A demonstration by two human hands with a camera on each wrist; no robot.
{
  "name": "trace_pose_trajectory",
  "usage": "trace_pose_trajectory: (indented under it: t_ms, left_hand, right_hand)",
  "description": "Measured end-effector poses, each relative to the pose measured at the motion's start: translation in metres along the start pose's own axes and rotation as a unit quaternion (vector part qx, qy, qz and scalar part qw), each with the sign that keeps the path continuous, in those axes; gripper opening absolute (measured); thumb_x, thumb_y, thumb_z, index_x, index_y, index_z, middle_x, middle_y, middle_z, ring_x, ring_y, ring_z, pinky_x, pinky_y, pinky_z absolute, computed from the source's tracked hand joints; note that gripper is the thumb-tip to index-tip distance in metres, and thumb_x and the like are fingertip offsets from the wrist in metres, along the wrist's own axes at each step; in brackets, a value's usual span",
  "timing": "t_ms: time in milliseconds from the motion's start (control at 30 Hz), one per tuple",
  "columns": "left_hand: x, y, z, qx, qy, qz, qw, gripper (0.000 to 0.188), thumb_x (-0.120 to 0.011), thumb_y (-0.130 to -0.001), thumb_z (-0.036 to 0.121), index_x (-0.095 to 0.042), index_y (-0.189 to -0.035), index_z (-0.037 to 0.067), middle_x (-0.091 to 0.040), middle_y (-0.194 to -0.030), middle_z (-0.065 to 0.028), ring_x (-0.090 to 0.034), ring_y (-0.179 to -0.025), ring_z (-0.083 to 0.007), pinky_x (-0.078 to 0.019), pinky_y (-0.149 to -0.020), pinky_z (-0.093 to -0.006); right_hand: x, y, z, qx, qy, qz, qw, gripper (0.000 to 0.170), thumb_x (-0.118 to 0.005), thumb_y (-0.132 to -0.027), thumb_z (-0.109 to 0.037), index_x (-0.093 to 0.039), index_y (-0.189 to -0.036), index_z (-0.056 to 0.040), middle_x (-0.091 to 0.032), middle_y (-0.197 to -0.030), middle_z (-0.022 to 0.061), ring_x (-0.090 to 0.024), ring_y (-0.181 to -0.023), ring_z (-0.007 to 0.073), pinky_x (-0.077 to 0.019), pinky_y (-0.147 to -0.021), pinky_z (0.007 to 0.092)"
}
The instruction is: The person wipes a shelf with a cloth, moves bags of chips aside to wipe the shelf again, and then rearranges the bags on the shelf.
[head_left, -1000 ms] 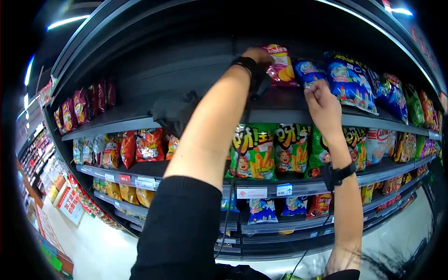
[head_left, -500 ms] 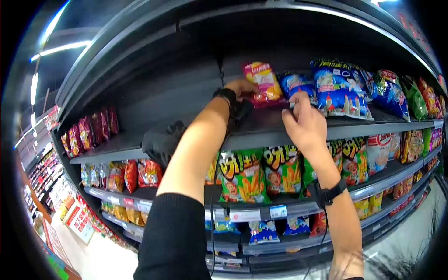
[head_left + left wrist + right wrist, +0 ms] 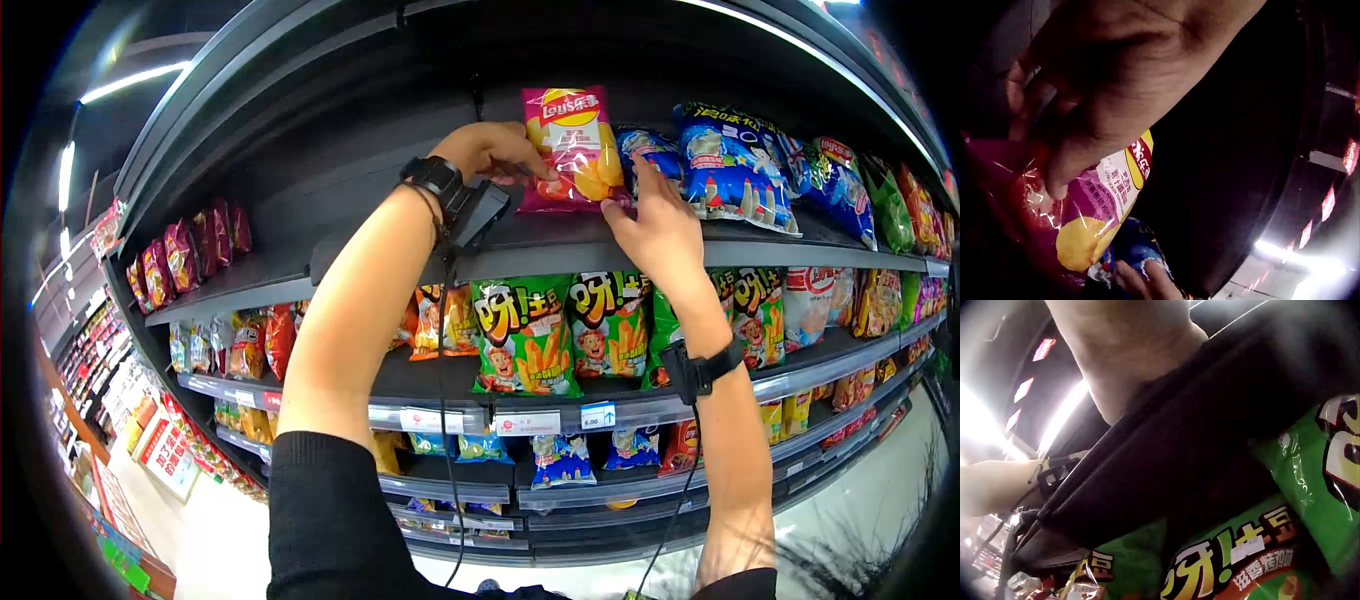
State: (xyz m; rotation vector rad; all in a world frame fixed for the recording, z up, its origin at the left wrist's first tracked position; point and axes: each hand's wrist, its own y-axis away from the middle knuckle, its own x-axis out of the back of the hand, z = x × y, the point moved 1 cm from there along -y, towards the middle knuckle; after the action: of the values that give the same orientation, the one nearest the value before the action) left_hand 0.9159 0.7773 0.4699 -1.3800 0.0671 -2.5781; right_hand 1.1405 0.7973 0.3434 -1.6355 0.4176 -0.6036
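Observation:
A magenta and yellow Lay's potato chip bag (image 3: 580, 135) stands upright on the top shelf, its printed front facing me. My left hand (image 3: 492, 150) holds its left side. The left wrist view shows the thumb across the front of the chip bag (image 3: 1088, 244), with the other fingers partly hidden. At the bag's lower right corner is my right hand (image 3: 662, 232), fingers extended upward and thumb at the bottom edge. A small blue snack bag (image 3: 640, 148) lies behind those fingers. Only the heel of the right hand (image 3: 1138, 356) shows in the right wrist view.
Large blue snack bags (image 3: 735, 165) stand to the right on the top shelf (image 3: 520, 260). Several maroon bags (image 3: 182, 255) line its far left. Green potato snack bags (image 3: 520, 340) fill the shelf below. Thin cables (image 3: 447, 440) hang from both wrists.
The chip bag, tilted half a second ago, now stands straighter. My left hand has shifted on its left side, and the right hand has moved against its lower right corner.

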Motion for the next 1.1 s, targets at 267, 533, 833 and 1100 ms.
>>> trace_pose_trajectory:
  t_ms: [267,533,833,1100]
  left_hand:
    - [-0.024,0.059,0.005,-0.199,0.102,-0.025,0.974,0.065,-0.089,-0.073,0.027,-0.062,-0.130,0.014,-0.071,-0.118,-0.0037,-0.063,-0.106,-0.0183,-0.0497,-0.090,-0.0354]
    - [-0.070,0.187,-0.028,-0.373,0.331,0.253,0.829,0.062,-0.076,-0.086,0.024,-0.047,-0.129,-0.009,-0.070,-0.106,-0.0219,-0.069,-0.100,-0.0205,-0.0564,-0.085,-0.0348]
    - [-0.051,0.406,-0.219,-0.275,0.316,0.284,0.862,0.067,-0.070,-0.093,0.024,-0.040,-0.147,-0.004,-0.052,-0.136,-0.0229,-0.054,-0.123,-0.0319,-0.0457,-0.103,-0.0390]
    - [0.005,0.540,-0.378,-0.075,0.361,0.423,0.828,0.057,-0.064,-0.100,0.014,-0.041,-0.148,-0.003,-0.055,-0.135,-0.0135,-0.054,-0.124,-0.0201,-0.0422,-0.107,-0.0331]
  right_hand:
    - [0.006,0.001,0.008,-0.069,-0.199,-0.016,0.978,0.048,-0.069,-0.093,-0.028,-0.057,-0.132,-0.0043,-0.069,-0.121,0.0176,-0.068,-0.110,0.0297,-0.0519,-0.094,0.0400]
    - [0.069,0.023,-0.055,-0.195,-0.471,-0.059,0.858,0.057,-0.064,-0.099,-0.020,-0.042,-0.145,0.0052,-0.055,-0.137,0.0152,-0.055,-0.125,0.0220,-0.0408,-0.111,0.0368]
    - [0.061,0.095,-0.281,-0.056,-0.471,-0.195,0.859,0.069,-0.076,-0.088,-0.027,-0.046,-0.144,-0.0006,-0.055,-0.137,0.0141,-0.054,-0.128,0.0255,-0.0443,-0.108,0.0384]
    - [-0.003,0.134,-0.511,0.077,-0.436,-0.282,0.851,0.070,-0.083,-0.077,-0.015,-0.056,-0.140,-0.0006,-0.056,-0.138,0.0204,-0.059,-0.121,0.0367,-0.0509,-0.100,0.0416]
